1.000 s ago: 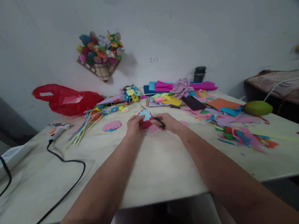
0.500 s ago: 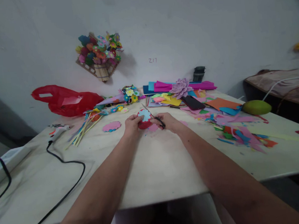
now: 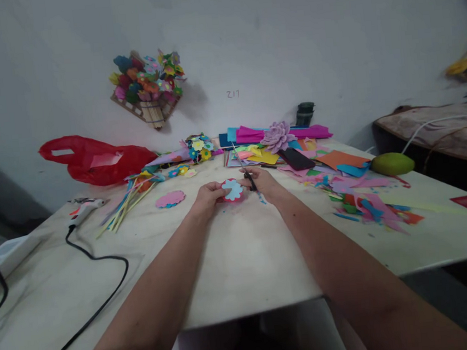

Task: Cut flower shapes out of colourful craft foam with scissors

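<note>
A light-blue, flower-shaped piece of thin sheet (image 3: 232, 190) is held over a red, scalloped backing piece (image 3: 232, 200), both pinched at their edge by the left hand (image 3: 209, 194) above the pale-topped desk (image 3: 246, 262). The black-handled metal scissors (image 3: 251, 181) are gripped in the right hand (image 3: 263, 181), their blades pointed away and clear of both pieces. For clean trimming, the two layers are best kept pressed firmly together so that neither slips, with the pieces turned into the blades in short snips and the left fingertips kept behind the cutting line. An even red margin should be followed around each petal.

Compared with half a second earlier, the blades have been swung up from beside the pieces to point at the far side of the desk, and the broad red area below the blue petals has been replaced by a narrow border.
</note>
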Demonstrator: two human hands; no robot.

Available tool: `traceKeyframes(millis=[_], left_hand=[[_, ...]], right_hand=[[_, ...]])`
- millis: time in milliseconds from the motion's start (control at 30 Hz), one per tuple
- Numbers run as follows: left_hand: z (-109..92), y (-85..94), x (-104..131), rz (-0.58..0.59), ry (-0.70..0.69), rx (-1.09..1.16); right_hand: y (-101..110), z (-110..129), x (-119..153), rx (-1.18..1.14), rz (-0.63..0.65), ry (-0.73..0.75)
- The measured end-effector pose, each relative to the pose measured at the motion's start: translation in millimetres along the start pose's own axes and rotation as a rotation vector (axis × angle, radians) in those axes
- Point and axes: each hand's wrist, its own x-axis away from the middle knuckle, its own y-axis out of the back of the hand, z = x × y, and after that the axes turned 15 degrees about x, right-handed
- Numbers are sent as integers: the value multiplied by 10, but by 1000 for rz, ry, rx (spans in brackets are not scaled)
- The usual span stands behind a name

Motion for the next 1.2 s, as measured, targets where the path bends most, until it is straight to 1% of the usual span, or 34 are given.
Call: traceKeyframes(millis=[167, 333, 400, 467, 567, 700, 933, 1100, 1200], left_hand=[[-6, -57, 52, 81, 85, -11], [44, -5, 22, 155, 83, -15], [66, 23, 5, 156, 91, -23], [74, 26, 2, 147, 93, -23], [55, -13, 26, 132, 84, 4], [22, -65, 51, 61, 83, 42], [40, -23, 13, -49, -20, -11], [36, -18, 18, -62, -34, -45], [39, -15, 15, -52, -23, -48]], right_hand=[[13, -37, -24, -60, 110, 79], [5, -39, -20, -33, 147, 51], [-1, -30, -14, -22, 153, 43], [-6, -20, -7, -15, 153, 35], [-11, -9, 4, -4, 133, 28], [-29, 7, 28, 1, 104, 17], [-111, 110, 125, 25, 91, -78], [-147, 150, 157, 40, 67, -127], [-149, 131, 143, 42, 42, -119]])
